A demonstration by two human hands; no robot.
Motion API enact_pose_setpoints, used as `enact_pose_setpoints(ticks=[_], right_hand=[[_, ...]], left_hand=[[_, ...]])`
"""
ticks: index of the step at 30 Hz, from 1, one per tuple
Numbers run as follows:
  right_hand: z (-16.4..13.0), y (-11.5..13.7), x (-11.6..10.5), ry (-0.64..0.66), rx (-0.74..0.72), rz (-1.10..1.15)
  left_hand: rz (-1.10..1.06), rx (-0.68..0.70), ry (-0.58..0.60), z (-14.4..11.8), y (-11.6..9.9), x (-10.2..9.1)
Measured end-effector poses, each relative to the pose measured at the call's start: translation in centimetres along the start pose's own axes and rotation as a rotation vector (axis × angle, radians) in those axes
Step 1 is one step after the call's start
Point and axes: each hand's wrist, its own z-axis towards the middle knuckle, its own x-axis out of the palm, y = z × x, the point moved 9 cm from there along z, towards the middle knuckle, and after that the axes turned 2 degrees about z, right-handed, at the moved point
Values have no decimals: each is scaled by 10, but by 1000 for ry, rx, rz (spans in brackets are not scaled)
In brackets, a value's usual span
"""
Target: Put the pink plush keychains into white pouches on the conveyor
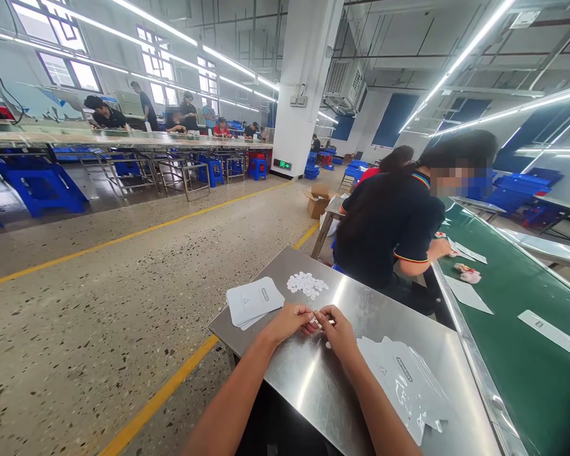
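My left hand and my right hand meet fingertip to fingertip over a steel table, pinching a small white piece between them. Just beyond the hands lies a heap of small white round pieces. A stack of flat white cards sits left of my left hand. A larger spread of unfolded white cartons lies under and right of my right forearm.
A green conveyor belt runs along the right with white sheets on it. A co-worker in a dark shirt sits ahead at the belt. Open speckled floor with yellow lines lies left; benches and blue stools stand beyond.
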Motion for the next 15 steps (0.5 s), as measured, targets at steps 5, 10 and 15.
enact_pose_setpoints(ticks=[5,10,15], right_hand=[[0,-2,-6,-50,19,-9],[1,-2,-12,-15,66,-22],[8,8,-9,72,39,-257]], left_hand=[[99,6,-191,6,5,-19],[234,50,-356,2,6,-39],[375,141,-402,-3,-2,-36]])
